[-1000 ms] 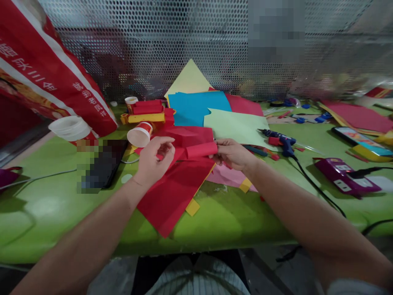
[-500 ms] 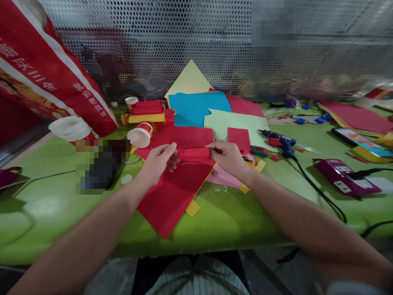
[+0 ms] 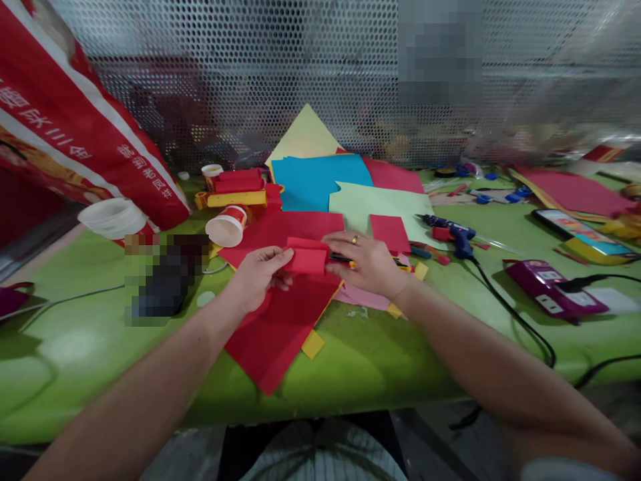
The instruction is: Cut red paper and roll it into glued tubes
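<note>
Fingers, left hand (image 3: 256, 277): clamped on a small folded piece of red paper (image 3: 307, 260), thumb above, presumably so the fold lies flat. Fingers, right hand (image 3: 370, 264): closed round a black tool with yellow parts (image 3: 340, 256), mostly hidden, its end at the paper's right edge. Location of folded piece: between both hands, above a large red paper sheet (image 3: 280, 334) on the green counter (image 3: 380, 361). Containers: one red-and-white paper cup (image 3: 225, 230) on its side, mouth toward the wearer, pale interior visible; one stack of white-rimmed cups (image 3: 111, 219), nested, probably to save room; one small upright red-and-yellow cup (image 3: 211, 177), contents not discernible.
</note>
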Motion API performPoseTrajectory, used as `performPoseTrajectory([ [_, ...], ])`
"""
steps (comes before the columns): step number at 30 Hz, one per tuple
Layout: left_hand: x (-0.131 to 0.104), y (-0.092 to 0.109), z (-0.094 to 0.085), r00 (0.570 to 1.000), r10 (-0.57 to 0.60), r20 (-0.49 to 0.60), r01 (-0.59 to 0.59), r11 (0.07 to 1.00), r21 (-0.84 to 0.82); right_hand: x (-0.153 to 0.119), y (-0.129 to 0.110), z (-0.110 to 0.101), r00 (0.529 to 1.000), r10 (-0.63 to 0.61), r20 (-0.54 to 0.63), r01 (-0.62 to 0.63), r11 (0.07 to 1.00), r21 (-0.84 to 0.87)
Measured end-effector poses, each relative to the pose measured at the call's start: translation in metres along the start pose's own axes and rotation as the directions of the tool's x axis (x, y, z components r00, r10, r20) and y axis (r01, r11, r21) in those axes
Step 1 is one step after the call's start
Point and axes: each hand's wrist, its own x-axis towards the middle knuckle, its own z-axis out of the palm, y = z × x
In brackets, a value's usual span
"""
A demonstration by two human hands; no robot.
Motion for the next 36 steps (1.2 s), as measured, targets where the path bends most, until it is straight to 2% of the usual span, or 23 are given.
performPoseTrajectory([
  [1, 0.000, -0.001, 0.000, 1.000, 0.023, -0.005, -0.023, 0.999, 0.033, 0.003, 0.006, -0.005, 0.993, 0.104, 0.048, -0.101, 0.993, -0.067],
  [2, 0.000, -0.002, 0.000, 0.999, 0.042, -0.007, -0.042, 0.996, 0.075, 0.005, 0.012, -0.009, 0.966, 0.247, 0.078, -0.233, 0.960, -0.153],
  [3, 0.000, -0.004, 0.000, 0.998, 0.058, -0.005, -0.057, 0.991, 0.119, 0.006, 0.020, -0.013, 0.909, 0.405, 0.095, -0.372, 0.893, -0.252],
  [5, 0.000, -0.006, 0.001, 0.997, 0.080, 0.002, -0.079, 0.977, 0.196, 0.007, 0.035, -0.019, 0.722, 0.681, 0.125, -0.576, 0.691, -0.438],
  [7, 0.001, -0.008, 0.002, 0.996, 0.087, 0.008, -0.086, 0.966, 0.244, 0.005, 0.047, -0.022, 0.521, 0.827, 0.211, -0.628, 0.538, -0.562],
  [8, 0.001, -0.009, 0.002, 0.996, 0.085, 0.010, -0.085, 0.962, 0.259, 0.004, 0.052, -0.022, 0.444, 0.860, 0.252, -0.624, 0.499, -0.602],
  [9, 0.000, -0.009, 0.003, 0.997, 0.080, 0.013, -0.081, 0.960, 0.270, 0.003, 0.054, -0.022, 0.392, 0.875, 0.284, -0.614, 0.479, -0.628],
  [10, 0.000, -0.009, 0.003, 0.997, 0.074, 0.015, -0.075, 0.958, 0.277, 0.003, 0.055, -0.022, 0.364, 0.881, 0.302, -0.604, 0.470, -0.644],
  [14, -0.001, -0.008, 0.003, 0.999, 0.041, 0.017, -0.044, 0.960, 0.278, 0.009, 0.048, -0.026, 0.368, 0.883, 0.291, -0.581, 0.463, -0.669],
  [16, -0.001, -0.008, 0.002, 0.999, 0.039, 0.027, -0.045, 0.958, 0.284, 0.020, 0.040, -0.032, 0.396, 0.878, 0.269, -0.574, 0.466, -0.674],
  [18, -0.001, -0.009, 0.001, 0.998, 0.048, 0.045, -0.059, 0.951, 0.304, 0.037, 0.028, -0.036, 0.496, 0.830, 0.255, -0.555, 0.528, -0.642],
  [20, 0.000, -0.010, 0.000, 0.996, 0.056, 0.066, -0.075, 0.937, 0.341, 0.059, 0.012, -0.032, 0.684, 0.678, 0.268, -0.474, 0.693, -0.543],
  [21, 0.000, -0.010, 0.000, 0.995, 0.062, 0.074, -0.085, 0.927, 0.365, 0.072, 0.004, -0.026, 0.756, 0.582, 0.300, -0.400, 0.773, -0.492],
  [22, 0.000, -0.011, 0.000, 0.994, 0.069, 0.081, -0.095, 0.914, 0.393, 0.084, -0.005, -0.016, 0.804, 0.478, 0.355, -0.306, 0.843, -0.443],
  [23, 0.000, -0.011, 0.000, 0.993, 0.077, 0.087, -0.107, 0.899, 0.425, 0.096, -0.014, -0.005, 0.820, 0.395, 0.415, -0.222, 0.886, -0.407],
  [24, 0.000, -0.011, -0.001, 0.992, 0.086, 0.093, -0.119, 0.881, 0.457, 0.107, -0.023, 0.009, 0.805, 0.335, 0.489, -0.147, 0.912, -0.383],
  [25, 0.000, -0.010, -0.001, 0.990, 0.093, 0.104, -0.132, 0.864, 0.486, 0.117, -0.030, 0.023, 0.770, 0.304, 0.562, -0.094, 0.924, -0.371],
  [28, 0.001, -0.010, -0.003, 0.985, 0.090, 0.148, -0.155, 0.836, 0.527, 0.139, -0.044, 0.064, 0.711, 0.284, 0.643, -0.068, 0.938, -0.340],
  [31, 0.002, -0.013, -0.005, 0.983, 0.085, 0.166, -0.160, 0.843, 0.514, 0.156, -0.049, 0.091, 0.667, 0.348, 0.659, -0.121, 0.923, -0.365],
  [36, 0.004, -0.017, -0.006, 0.980, 0.094, 0.178, -0.169, 0.865, 0.472, 0.172, -0.049, 0.116, 0.601, 0.446, 0.664, -0.255, 0.893, -0.370],
])
